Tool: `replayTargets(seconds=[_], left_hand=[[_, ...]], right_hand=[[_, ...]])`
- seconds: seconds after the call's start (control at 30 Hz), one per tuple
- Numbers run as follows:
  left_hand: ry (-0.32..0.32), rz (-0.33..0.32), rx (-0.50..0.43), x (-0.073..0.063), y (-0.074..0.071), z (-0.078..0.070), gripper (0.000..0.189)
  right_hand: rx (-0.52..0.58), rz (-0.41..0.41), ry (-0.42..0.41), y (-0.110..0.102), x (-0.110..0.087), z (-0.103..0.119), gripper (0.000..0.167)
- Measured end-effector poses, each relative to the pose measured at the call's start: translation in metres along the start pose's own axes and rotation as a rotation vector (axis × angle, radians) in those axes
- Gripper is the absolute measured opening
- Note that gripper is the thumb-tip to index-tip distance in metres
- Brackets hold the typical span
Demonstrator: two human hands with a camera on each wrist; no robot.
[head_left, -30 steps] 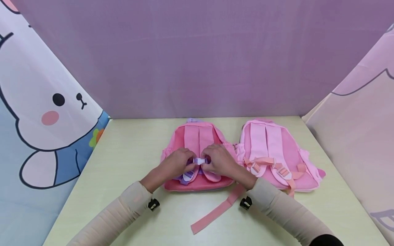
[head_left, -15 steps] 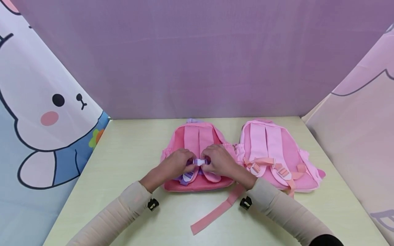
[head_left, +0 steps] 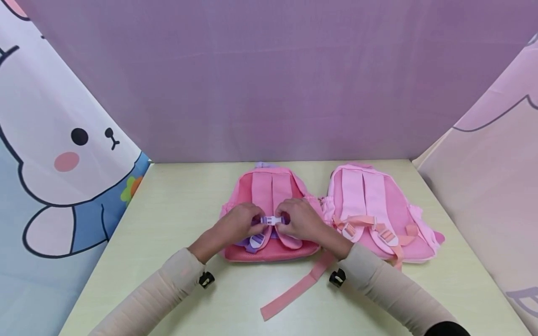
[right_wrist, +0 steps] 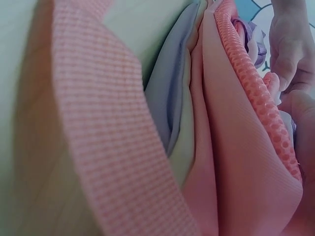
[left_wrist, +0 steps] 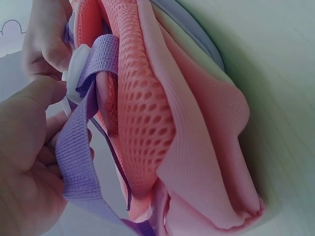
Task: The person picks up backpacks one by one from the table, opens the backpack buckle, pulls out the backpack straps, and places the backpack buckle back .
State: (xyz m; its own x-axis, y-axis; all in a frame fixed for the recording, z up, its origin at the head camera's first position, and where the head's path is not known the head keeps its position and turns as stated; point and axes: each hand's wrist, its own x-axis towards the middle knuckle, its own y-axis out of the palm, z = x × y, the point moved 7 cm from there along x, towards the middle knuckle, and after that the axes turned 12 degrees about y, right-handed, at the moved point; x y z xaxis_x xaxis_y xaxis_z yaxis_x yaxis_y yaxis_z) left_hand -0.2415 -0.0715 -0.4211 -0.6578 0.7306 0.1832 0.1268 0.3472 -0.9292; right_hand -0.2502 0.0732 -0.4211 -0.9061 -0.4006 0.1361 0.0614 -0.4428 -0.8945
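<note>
A white buckle (head_left: 272,220) on a purple strap (left_wrist: 81,157) is pinched at one end by the left hand (head_left: 239,223) and at the other by the right hand (head_left: 303,219), fingers curled on both. It is held above the straps of a coral-pink backpack (head_left: 282,186), laid near the surface's far edge. A paler pink backpack (head_left: 374,193) is set beside it, toward the right edge. A loose pink strap (head_left: 290,297) is stretched toward the near edge.
</note>
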Motion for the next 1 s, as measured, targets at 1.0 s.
replayTargets(seconds=[1.0], left_hand=[[-0.076, -0.037, -0.022, -0.002, -0.011, 0.004, 0.031]], right_hand=[[0.046, 0.093, 0.020, -0.004, 0.001, 0.005, 0.040]])
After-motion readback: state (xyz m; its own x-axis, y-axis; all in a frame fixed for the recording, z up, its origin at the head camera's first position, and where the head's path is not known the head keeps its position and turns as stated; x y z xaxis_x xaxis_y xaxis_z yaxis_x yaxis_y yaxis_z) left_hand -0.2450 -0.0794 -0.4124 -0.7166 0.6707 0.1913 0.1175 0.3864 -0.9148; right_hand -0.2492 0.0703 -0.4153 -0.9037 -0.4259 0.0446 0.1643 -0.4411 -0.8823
